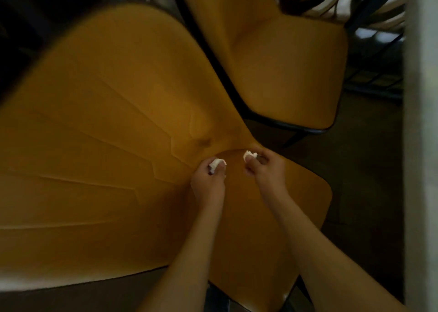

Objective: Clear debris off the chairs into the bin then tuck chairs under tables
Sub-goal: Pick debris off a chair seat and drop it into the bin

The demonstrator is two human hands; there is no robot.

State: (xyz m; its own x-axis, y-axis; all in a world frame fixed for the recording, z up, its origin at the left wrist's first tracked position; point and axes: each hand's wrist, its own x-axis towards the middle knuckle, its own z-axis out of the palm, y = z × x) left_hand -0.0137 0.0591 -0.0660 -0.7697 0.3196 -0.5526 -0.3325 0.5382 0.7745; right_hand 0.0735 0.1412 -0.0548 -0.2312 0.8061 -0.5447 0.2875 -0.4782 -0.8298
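An orange moulded chair [99,145] fills the left and centre of the view, its seat [272,217] under my hands. My left hand [208,181] is shut on a small white crumpled paper scrap [216,164] over the seat's back crease. My right hand [263,167] pinches a second white paper scrap [250,155] just to the right. The two hands are a short gap apart. No bin is in view.
A second orange chair [284,62] with a black frame stands behind, at the upper right. Dark floor [355,169] lies to the right. A pale vertical post or wall edge [422,145] runs down the right side. Black metal bars [369,50] show at the top right.
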